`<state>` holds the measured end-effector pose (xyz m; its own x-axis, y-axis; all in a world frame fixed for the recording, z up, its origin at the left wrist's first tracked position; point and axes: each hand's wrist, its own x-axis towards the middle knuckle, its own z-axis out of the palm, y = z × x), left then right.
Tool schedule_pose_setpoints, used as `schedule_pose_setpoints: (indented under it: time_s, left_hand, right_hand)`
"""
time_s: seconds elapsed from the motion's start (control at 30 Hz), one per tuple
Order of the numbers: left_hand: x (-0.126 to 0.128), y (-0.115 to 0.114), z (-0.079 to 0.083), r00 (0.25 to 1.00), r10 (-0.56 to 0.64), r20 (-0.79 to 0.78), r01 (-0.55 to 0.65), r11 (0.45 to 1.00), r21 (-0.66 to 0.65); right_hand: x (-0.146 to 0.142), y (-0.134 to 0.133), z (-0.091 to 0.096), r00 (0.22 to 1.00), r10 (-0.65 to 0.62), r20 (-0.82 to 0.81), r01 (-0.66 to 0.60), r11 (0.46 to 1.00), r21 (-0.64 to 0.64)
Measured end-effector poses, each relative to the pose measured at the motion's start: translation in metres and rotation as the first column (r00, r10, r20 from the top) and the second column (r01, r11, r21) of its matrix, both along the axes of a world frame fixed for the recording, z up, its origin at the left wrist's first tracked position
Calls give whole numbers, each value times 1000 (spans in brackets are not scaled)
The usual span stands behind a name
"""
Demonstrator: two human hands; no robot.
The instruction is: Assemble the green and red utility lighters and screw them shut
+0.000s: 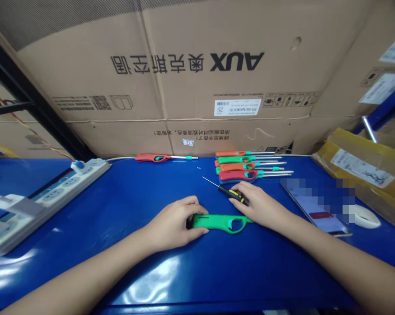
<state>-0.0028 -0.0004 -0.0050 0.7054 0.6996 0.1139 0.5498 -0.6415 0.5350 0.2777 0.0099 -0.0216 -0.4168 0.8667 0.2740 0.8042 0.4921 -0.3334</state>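
Note:
A green long-nosed lighter (213, 222) lies across the blue table (125, 201), its trigger loop to the right. My left hand (179, 223) grips the lighter's left end between thumb and fingers. My right hand (256, 202) is closed round the black and yellow handle of a screwdriver (232, 193), whose thin shaft points up and to the left. Under this hand the lighter's right end is partly hidden. Just beyond the screwdriver's tip lies a tiny thin metal piece (199, 168), too small to name.
Several red, green and orange lighters (238, 175) lie stacked at the back, and one red lighter (151, 158) lies left of them. A power strip (59, 186) runs along the left. At right are a phone (315, 210), a white mouse-shaped object (366, 217) and a taped carton (364, 170).

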Motion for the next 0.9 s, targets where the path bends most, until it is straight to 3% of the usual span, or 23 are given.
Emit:
schedule_pose_setpoints:
  time_s: [0.3, 0.5, 0.73, 0.9]
  left_hand:
    - [2, -5, -10, 998, 41, 48, -40, 999, -23]
    - [0, -9, -12, 993, 56, 103, -52, 998, -37]
    - [0, -17, -6, 993, 51, 103, -46, 997, -57]
    - [2, -19, -7, 991, 30, 131, -20, 997, -79]
  right_hand:
    - [-33, 17, 13, 995, 20, 101, -22, 1000, 17]
    - [-49, 29, 14, 998, -33, 55, 32, 999, 17]
    - [-48, 24, 17, 991, -41, -128, 49, 997, 55]
    - [-39, 11, 30, 908, -140, -395, 185, 979, 79]
